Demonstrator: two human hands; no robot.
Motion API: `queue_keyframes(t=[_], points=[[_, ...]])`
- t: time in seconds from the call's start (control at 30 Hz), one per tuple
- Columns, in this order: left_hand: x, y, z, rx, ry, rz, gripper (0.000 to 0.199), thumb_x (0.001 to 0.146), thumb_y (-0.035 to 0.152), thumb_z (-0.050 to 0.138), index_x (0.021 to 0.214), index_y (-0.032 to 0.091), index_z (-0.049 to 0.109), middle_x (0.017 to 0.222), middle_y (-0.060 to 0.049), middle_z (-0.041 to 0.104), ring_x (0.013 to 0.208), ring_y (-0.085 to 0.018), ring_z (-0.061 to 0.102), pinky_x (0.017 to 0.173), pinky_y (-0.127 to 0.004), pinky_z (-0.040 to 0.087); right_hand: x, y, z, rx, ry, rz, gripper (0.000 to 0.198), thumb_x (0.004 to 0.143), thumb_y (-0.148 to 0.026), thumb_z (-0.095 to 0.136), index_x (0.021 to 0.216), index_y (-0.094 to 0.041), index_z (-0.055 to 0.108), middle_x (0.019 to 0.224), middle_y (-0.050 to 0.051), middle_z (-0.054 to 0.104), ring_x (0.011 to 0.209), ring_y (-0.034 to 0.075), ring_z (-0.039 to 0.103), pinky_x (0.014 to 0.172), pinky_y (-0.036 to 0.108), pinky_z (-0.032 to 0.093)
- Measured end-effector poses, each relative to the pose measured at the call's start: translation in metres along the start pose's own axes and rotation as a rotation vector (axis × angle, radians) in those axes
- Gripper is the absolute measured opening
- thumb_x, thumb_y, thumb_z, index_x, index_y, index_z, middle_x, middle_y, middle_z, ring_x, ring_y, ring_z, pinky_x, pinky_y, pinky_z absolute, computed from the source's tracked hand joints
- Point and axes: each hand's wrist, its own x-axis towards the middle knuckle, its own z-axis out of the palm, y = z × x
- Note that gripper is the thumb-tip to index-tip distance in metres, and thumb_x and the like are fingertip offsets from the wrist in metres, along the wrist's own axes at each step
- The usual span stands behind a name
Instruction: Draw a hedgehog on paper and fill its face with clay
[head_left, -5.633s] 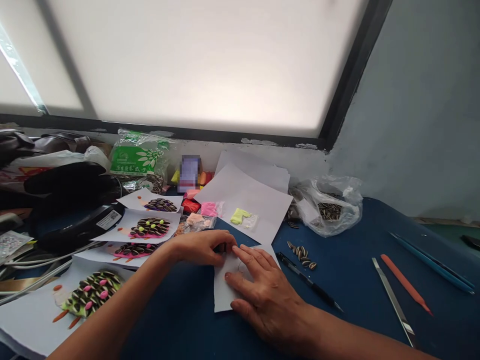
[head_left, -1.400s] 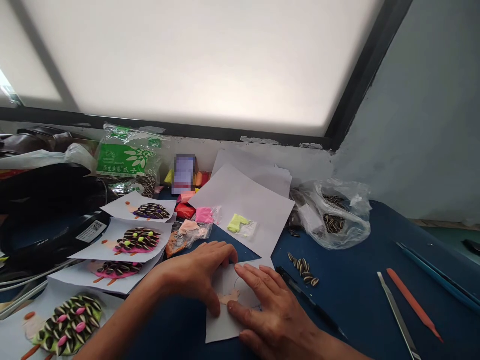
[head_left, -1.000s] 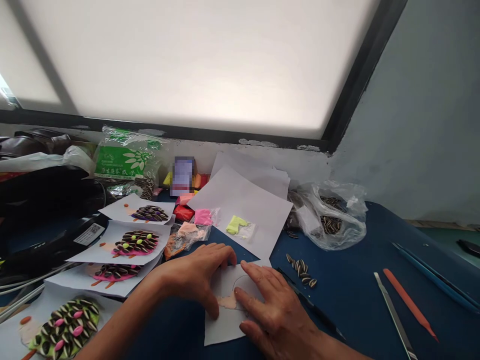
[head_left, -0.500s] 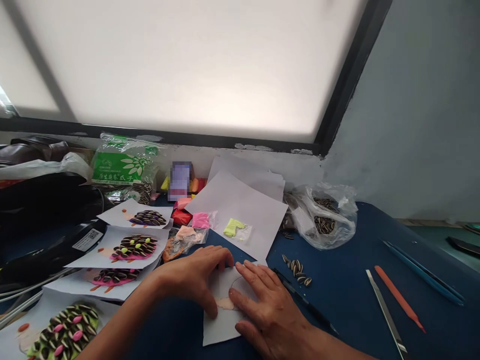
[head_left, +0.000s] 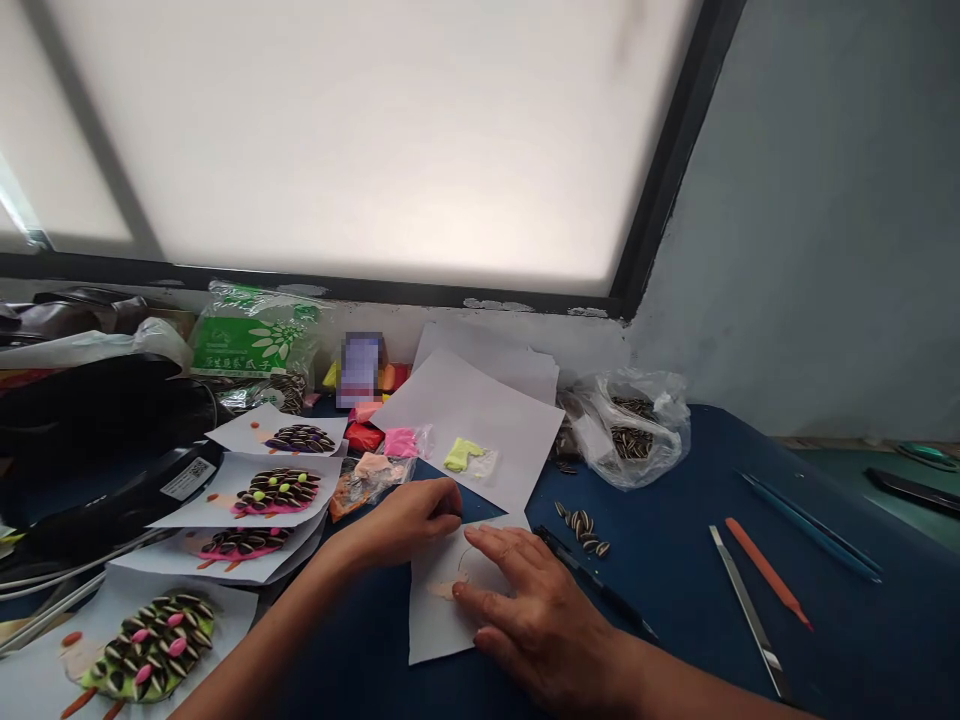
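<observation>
A small white sheet of paper (head_left: 431,635) lies before me, with a pencil-like curved line and a flat peach patch of clay (head_left: 442,590) on it. My right hand (head_left: 536,605) rests on the sheet's right side, fingers apart, its index fingertip beside the clay. At the sheet's upper left corner, my left hand (head_left: 416,520) is closed with its fingers curled under; whatever they hold, if anything, is hidden. A dark pen (head_left: 600,585) and a little pile of sunflower seeds (head_left: 583,528) lie right of the sheet.
Finished seed-and-clay hedgehog pictures (head_left: 154,645) lie at left. Behind are larger white sheets (head_left: 480,405), a yellow-green clay packet (head_left: 465,455), pink clay (head_left: 401,441) and a plastic bag of seeds (head_left: 637,430). A metal blade tool (head_left: 750,615), orange tool (head_left: 769,573) and blue tweezers (head_left: 810,527) lie right.
My left hand has drawn up off the clay toward the paper's upper corner, its fingers curling closed. My right hand stays spread on the paper. The view has shifted slightly.
</observation>
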Motion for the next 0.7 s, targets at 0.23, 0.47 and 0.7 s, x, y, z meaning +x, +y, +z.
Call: queue_keyframes(t=[0.23, 0.47, 0.7], points=[[0.0006, -0.0032, 0.0004, -0.044, -0.002, 0.014, 0.017, 0.078, 0.031, 0.049, 0.087, 0.018, 0.055, 0.071, 0.002, 0.054, 0.068, -0.015, 0.05, 0.059, -0.025, 0.036, 0.0012, 0.0007, 0.0025, 0.009, -0.073, -0.006, 0.032, 0.098, -0.038, 0.043, 0.12, -0.024, 0.06, 0.148, 0.016, 0.039, 0.135, 0.031, 0.038, 0.109, 0.051, 0.031], [0.0066, -0.0017, 0.0048, 0.014, 0.048, -0.046, 0.017, 0.081, 0.031, 0.042, 0.079, 0.019, 0.054, 0.077, -0.001, 0.059, 0.073, -0.017, 0.052, 0.063, -0.027, 0.036, 0.0013, 0.0013, 0.0033, 0.054, -0.111, 0.016, 0.038, 0.097, -0.042, 0.044, 0.131, -0.026, 0.052, 0.153, 0.015, 0.03, 0.137, 0.034, 0.032, 0.111, 0.054, 0.025], [0.0063, -0.0053, 0.0057, -0.022, 0.027, -0.044, 0.018, 0.072, 0.032, 0.053, 0.084, 0.019, 0.057, 0.068, 0.004, 0.052, 0.064, -0.014, 0.047, 0.055, -0.025, 0.031, 0.0009, 0.0015, 0.0011, 0.056, -0.125, 0.015, 0.035, 0.099, -0.038, 0.038, 0.128, -0.026, 0.055, 0.152, 0.016, 0.033, 0.141, 0.031, 0.028, 0.113, 0.052, 0.022]])
